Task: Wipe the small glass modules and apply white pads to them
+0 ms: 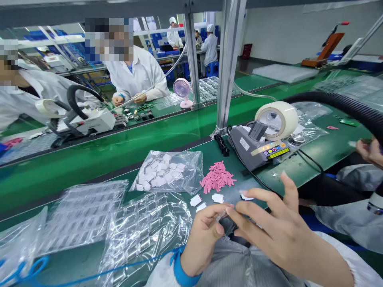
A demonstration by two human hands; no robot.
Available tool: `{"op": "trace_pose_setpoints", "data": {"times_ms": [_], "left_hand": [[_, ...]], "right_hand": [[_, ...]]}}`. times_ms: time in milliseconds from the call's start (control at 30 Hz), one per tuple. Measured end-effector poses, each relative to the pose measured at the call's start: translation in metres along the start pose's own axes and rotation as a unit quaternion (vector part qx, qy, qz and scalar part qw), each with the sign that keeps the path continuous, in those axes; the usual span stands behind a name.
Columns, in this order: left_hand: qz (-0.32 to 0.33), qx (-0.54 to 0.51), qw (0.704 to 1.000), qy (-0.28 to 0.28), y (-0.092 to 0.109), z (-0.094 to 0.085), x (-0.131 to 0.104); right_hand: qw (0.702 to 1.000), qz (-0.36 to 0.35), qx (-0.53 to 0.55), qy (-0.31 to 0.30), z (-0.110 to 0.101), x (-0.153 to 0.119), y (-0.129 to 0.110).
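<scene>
My left hand (pixel 206 235), with a blue band at the wrist, pinches a small dark, partly clear piece (pixel 229 225) between thumb and fingers. Over the same piece reaches my right hand (pixel 269 223), its closest fingers closed on the edge while the others are stretched out and raised. Both hands hide much of the piece. Just beyond them lie several small white cards (pixel 218 198) and a heap of pink strips (pixel 218 176). One white piece with a dark edge (pixel 247 197) shows beside a right fingertip.
Left of the hands lie a plastic bag of white pieces (pixel 163 170) and clear blister trays (pixel 140 227). A grey tape dispenser (pixel 249 149) with a large tape roll (pixel 290 119) stands right. A metal post (pixel 227 71) rises behind. Co-workers (pixel 137 71) sit opposite; another's hand (pixel 371 151) is at right.
</scene>
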State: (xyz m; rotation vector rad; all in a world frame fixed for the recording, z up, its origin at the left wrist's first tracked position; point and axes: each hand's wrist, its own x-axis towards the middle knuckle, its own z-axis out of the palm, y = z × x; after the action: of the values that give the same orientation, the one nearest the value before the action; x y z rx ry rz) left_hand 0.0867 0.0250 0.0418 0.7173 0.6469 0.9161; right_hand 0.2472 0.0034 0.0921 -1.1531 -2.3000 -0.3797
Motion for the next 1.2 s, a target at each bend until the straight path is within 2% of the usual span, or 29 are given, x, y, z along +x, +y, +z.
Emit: {"op": "trace_pose_setpoints", "data": {"times_ms": [67,200,300,367,433,533,633,867,1067,1200], "left_hand": [[-0.009,-0.021,1.000,-0.010,-0.003,-0.002,0.001],[-0.065,-0.171,0.983,-0.030,-0.013,-0.009,0.001],[-0.085,-0.248,0.964,-0.034,-0.018,-0.019,-0.002],[-0.101,-0.267,0.958,-0.029,-0.017,-0.026,-0.005],[-0.105,-0.273,0.956,-0.022,-0.013,-0.031,-0.009],[-0.084,-0.256,0.963,-0.019,-0.005,-0.033,-0.015],[-0.050,-0.224,0.973,-0.022,0.001,-0.027,-0.020],[0.001,-0.202,0.977,-0.069,0.009,-0.014,-0.028],[-0.008,-0.206,0.976,-0.070,0.011,-0.012,-0.030],[-0.009,-0.208,0.976,-0.069,0.009,-0.011,-0.029]], "right_hand": [[1.000,-0.008,0.005,-0.021,0.002,0.000,-0.001],[0.989,-0.001,0.111,-0.101,0.017,-0.008,0.009],[0.972,0.090,0.175,-0.126,0.044,-0.020,0.029],[0.963,0.179,0.140,-0.143,0.069,-0.026,0.044],[0.958,0.208,0.101,-0.170,0.095,-0.027,0.054],[0.959,0.190,0.074,-0.197,0.127,-0.020,0.060],[0.963,0.164,0.052,-0.207,0.144,-0.012,0.058],[0.976,0.069,0.026,-0.206,0.155,-0.015,0.064],[0.980,0.067,-0.001,-0.186,0.150,-0.024,0.080],[0.983,0.098,-0.009,-0.156,0.149,-0.030,0.089]]}}
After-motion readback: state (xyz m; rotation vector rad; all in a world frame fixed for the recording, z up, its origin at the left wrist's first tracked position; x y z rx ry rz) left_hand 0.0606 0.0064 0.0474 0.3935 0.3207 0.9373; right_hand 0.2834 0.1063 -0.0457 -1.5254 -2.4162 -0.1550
